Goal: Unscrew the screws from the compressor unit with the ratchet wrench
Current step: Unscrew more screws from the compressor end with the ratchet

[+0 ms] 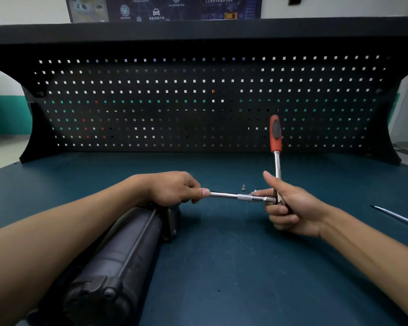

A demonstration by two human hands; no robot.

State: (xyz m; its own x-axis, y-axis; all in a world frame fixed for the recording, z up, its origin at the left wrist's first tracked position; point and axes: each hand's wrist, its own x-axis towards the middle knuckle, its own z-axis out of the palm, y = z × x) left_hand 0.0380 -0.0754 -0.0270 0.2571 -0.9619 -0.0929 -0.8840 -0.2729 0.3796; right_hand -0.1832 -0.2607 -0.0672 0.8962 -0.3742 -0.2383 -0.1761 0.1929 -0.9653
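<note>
From my head camera, my left hand (174,188) is curled around the far end of the extension bar (236,196), and my right hand (290,208) grips the head of the wrench (277,161) with curled fingers and the thumb up, so its red handle points away from me, above this hand. The compressor (118,255) lies on the table (245,267) under my left hand and forearm, not touching the bar. One screw (243,187) stands on the table between my hands, just behind the bar, and a thin metal rod (396,216) lies right of my right wrist.
</note>
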